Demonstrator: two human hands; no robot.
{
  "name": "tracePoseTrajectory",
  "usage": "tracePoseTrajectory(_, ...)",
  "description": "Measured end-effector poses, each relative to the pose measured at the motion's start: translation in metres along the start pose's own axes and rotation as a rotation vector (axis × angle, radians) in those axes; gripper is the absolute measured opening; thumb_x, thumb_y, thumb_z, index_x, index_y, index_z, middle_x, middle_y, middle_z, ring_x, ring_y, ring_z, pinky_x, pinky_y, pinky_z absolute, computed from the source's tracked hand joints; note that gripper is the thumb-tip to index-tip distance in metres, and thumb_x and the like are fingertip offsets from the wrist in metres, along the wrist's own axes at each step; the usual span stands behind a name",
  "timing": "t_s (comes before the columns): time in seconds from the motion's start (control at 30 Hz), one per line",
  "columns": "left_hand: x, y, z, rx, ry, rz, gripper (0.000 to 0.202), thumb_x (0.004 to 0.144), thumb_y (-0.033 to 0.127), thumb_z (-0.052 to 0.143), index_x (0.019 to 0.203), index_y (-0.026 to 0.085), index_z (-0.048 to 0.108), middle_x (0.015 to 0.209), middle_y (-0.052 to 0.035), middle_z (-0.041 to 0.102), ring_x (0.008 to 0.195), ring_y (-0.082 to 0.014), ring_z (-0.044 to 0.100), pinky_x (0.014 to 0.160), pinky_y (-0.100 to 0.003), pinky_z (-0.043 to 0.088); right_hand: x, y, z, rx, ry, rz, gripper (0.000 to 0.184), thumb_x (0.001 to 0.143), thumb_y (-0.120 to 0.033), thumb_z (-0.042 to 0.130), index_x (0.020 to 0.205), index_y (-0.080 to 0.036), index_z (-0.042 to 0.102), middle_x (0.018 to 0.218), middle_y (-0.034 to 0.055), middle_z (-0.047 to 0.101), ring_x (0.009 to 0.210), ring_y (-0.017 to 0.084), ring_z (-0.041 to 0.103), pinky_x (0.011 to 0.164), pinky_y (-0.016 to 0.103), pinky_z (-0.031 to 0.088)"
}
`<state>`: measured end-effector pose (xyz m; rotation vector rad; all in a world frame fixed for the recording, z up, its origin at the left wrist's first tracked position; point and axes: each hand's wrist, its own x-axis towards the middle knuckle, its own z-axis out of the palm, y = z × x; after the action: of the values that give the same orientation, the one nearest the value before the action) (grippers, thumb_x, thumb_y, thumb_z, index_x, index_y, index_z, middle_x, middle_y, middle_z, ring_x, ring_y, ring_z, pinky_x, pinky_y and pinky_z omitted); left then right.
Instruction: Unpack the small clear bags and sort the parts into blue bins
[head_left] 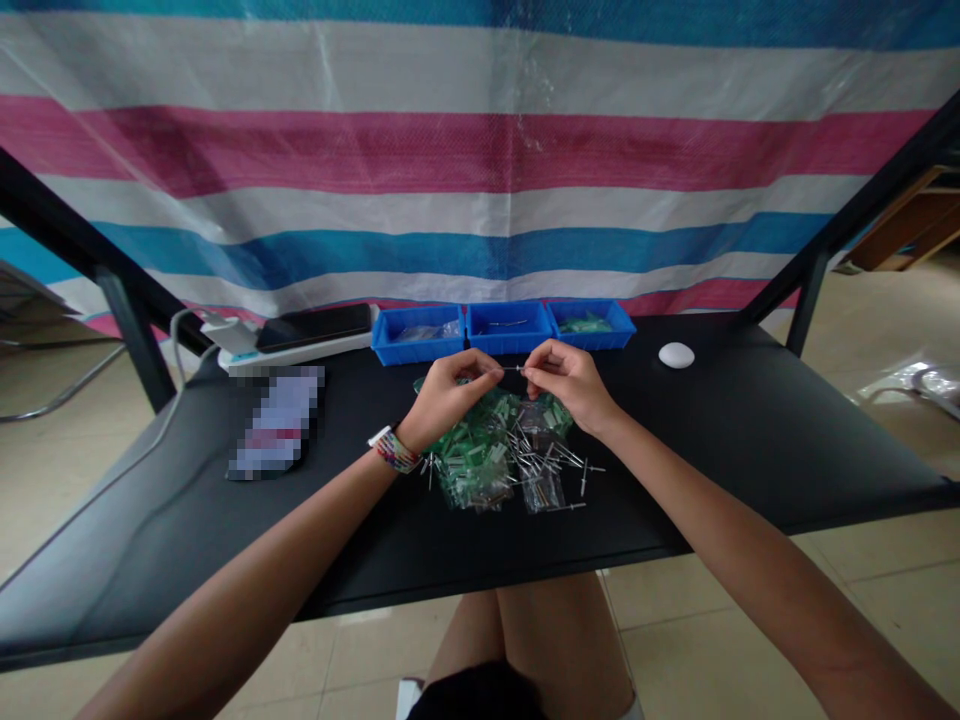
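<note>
Between my two hands a thin silvery blind rivet (513, 369) is held level by the fingertips. My left hand (448, 393) pinches its thin end, and my right hand (568, 382) pinches it near the flange. Below them on the black table lies a heap of green-tinted plastic packets (472, 450), partly covered by the left hand. Loose blind rivets (534, 447) are scattered on the right of this heap, some over a clear packet (544, 492). A colourful band with a white piece (395, 448) circles my left wrist.
Behind the hands stand three blue bins: the left bin (379, 350) with clear packets, the middle bin (480, 343) with rivets, the right bin (626, 328) with green packets. A white mouse-like object (676, 355), power strip (315, 350), dark phone (319, 326) and blurred item (277, 425) lie around.
</note>
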<state>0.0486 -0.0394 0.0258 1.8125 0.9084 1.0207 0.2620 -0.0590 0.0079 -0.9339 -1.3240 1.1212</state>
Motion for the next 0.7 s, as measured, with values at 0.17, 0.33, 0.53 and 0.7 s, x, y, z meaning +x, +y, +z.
tracePoseTrajectory(0.17, -0.0001, 0.0018, -0.0003, -0.006, 0.012, -0.006, 0.029, 0.095, 0.04, 0.063, 0.08, 0.018, 0.074, 0.083, -0.0055, 0.074, 0.078, -0.0185, 0.065, 0.068, -0.029, 0.048, 0.0007, -0.0012, -0.0024, -0.068, 0.014, -0.041, 0.025, 0.077, -0.038, 0.085, 0.08, -0.022, 0.066, 0.069, -0.0017, 0.065, 0.06, 0.015, 0.064, 0.058, 0.03, 0.054)
tracePoseTrajectory(0.33, -0.0008, 0.0012, 0.0004, -0.047, -0.01, -0.007, 0.024, 0.091, 0.037, 0.068, 0.079, 0.017, 0.072, 0.076, -0.0031, 0.069, 0.066, -0.0139, 0.056, 0.06, -0.026, 0.042, 0.0009, 0.0003, -0.0024, -0.089, 0.02, -0.036, 0.023, 0.076, -0.036, 0.084, 0.079, -0.021, 0.067, 0.07, -0.0013, 0.065, 0.059, 0.015, 0.064, 0.056, 0.029, 0.052)
tracePoseTrajectory(0.53, -0.0015, 0.0025, -0.0005, -0.033, -0.02, 0.026, 0.019, 0.089, 0.033, 0.068, 0.08, 0.017, 0.072, 0.077, -0.0022, 0.069, 0.07, -0.014, 0.059, 0.065, -0.026, 0.044, 0.0, -0.0019, -0.0026, -0.042, 0.012, -0.012, 0.026, 0.076, -0.038, 0.087, 0.087, -0.021, 0.07, 0.08, -0.0011, 0.068, 0.059, 0.012, 0.063, 0.056, 0.027, 0.053)
tracePoseTrajectory(0.7, -0.0019, 0.0027, -0.0008, -0.013, 0.004, 0.042, 0.018, 0.089, 0.033, 0.068, 0.079, 0.018, 0.072, 0.078, -0.0029, 0.07, 0.072, -0.0152, 0.061, 0.066, -0.026, 0.047, -0.0003, -0.002, -0.0028, 0.033, -0.014, 0.11, 0.032, 0.076, -0.046, 0.086, 0.088, -0.021, 0.069, 0.079, -0.0007, 0.071, 0.057, 0.012, 0.064, 0.054, 0.026, 0.054)
